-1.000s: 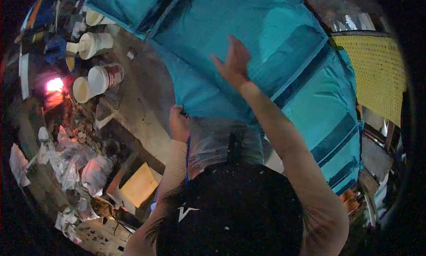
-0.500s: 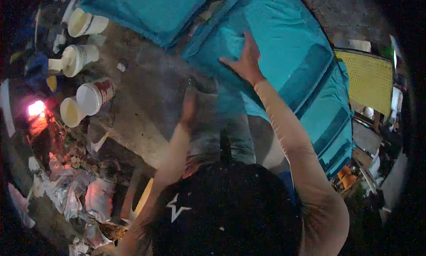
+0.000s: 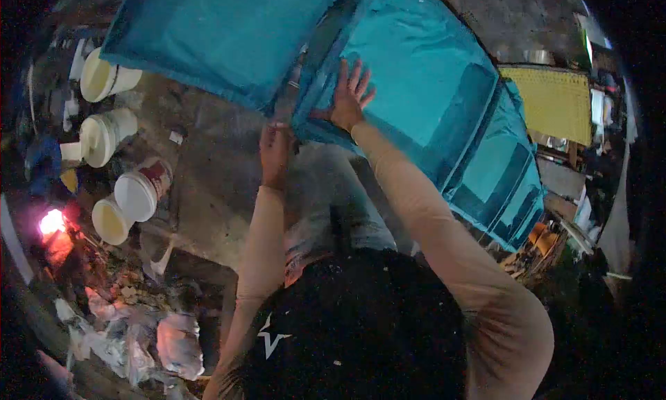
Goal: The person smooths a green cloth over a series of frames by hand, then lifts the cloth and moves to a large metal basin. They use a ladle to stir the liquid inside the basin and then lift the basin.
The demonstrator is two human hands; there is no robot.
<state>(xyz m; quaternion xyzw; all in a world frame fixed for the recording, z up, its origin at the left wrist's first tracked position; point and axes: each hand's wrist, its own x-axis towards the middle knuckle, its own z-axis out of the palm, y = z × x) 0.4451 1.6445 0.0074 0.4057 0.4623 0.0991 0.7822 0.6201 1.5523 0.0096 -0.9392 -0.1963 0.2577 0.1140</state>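
Note:
A large teal sheet (image 3: 423, 74) with creases and darker bands spreads ahead of me and to the right. My right hand (image 3: 351, 98) lies flat on its near left part, fingers spread. Beside that sheet's left corner is my left hand (image 3: 275, 154), its fingers bent and partly blurred; what they hold, if anything, I cannot make out. A second teal sheet (image 3: 215, 43) lies at the upper left, with a narrow dark gap between the two. The left fingertips are at the near end of this gap.
Several white buckets stand at the left, among them one with a red label (image 3: 154, 178). Below them a fire (image 3: 53, 222) glows, near crumpled pale bags (image 3: 179, 344). A yellow textured panel (image 3: 548, 102) is at the right, with stacked wood pieces (image 3: 531, 258) lower down.
My right hand has moved left and flattened onto the teal sheet. My left hand has reached forward to the sheet's corner. The view has shifted, so the buckets appear lower.

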